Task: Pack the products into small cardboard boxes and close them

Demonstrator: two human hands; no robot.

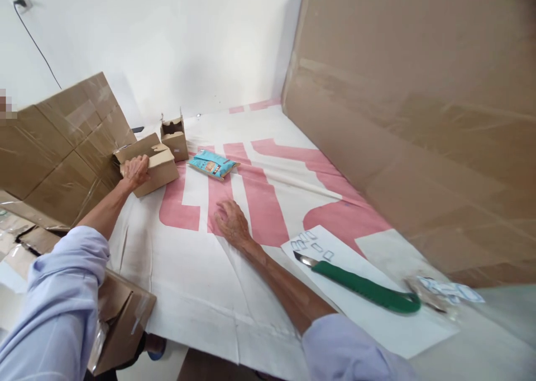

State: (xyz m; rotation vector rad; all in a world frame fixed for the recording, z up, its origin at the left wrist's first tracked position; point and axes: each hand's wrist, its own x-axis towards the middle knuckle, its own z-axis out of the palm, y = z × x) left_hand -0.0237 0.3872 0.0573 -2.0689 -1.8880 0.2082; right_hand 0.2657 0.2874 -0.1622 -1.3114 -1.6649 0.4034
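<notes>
My left hand (136, 171) reaches far out and grips the near end of a small brown cardboard box (157, 166) lying on the white and pink sheet (196, 269). Its fingers wrap over the box's edge. My right hand (231, 221) rests palm down on the sheet, fingers loosely curled, holding nothing. A teal packet (213, 164) lies just beyond the right hand. A second small open box (175, 137) stands upright behind the first.
A green-handled knife (362, 285) lies on a white paper (377, 319) at the right with small labels (310, 242). Large cardboard sheets lean at the right (419, 107) and left (58, 146). A taped carton (119, 319) sits at the table's left edge.
</notes>
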